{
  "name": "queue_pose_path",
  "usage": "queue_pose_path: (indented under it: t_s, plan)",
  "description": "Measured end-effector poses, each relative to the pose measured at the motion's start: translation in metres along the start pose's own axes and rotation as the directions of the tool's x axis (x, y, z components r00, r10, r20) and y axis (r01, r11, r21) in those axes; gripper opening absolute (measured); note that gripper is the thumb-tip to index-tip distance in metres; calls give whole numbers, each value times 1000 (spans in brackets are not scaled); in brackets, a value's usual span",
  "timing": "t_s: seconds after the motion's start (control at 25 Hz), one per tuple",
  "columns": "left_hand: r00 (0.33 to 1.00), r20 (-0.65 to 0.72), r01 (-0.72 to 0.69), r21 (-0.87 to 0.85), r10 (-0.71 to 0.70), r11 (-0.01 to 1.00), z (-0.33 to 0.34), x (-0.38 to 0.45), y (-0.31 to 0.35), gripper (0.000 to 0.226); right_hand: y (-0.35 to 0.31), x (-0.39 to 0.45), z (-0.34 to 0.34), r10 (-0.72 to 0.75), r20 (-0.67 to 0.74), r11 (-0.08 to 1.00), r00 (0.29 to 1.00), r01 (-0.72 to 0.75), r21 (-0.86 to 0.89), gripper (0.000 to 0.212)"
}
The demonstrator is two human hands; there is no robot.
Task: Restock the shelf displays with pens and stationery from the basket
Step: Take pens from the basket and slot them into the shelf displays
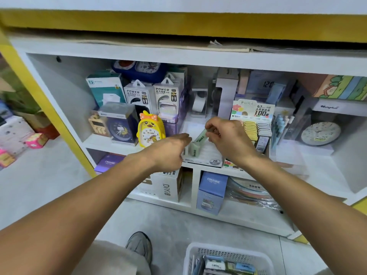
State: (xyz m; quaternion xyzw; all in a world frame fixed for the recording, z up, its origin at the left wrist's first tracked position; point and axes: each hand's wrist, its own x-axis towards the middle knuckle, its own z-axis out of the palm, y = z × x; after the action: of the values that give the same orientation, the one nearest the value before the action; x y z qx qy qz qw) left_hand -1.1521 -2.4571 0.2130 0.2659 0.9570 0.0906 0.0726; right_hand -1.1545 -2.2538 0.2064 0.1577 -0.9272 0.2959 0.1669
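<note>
The right hand (228, 137) pinches the top end of a pale green pack (199, 140), a narrow grip of thumb and fingertips, tilting it over a white display tray (208, 155) on the middle shelf (111, 144). The left hand (168, 151) reaches in just left of that grip, fingers fairly straight, their tips at the tray's left edge; whether they touch anything is hard to tell. Left of the grip stands a yellow duck clock (151, 130), close to the left wrist; right of it, rows of small yellow and grey cases (257, 130) sit partly hidden behind the right hand. Behind the grip the tray floor lies bare. Below, the white basket (228, 255) is cut off by the frame's bottom edge, its packs blurred.
</note>
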Motion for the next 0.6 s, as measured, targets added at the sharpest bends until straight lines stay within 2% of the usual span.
queue_pose_path:
  t_s: [0.12,0.44,0.6]
  plan:
    - [998,58,6,40,-8,999,4,-1,-3,77,-3,1,11,0,63,1000,998,2,-28,11]
    - [997,76,-3,38,1,999,3,0,-3,77,-3,9,8,-44,115,993,992,56,-107,10]
    - [996,91,1,31,-4,1000,3,0,-1,77,0,5,10,-30,262,991,964,63,-116,27]
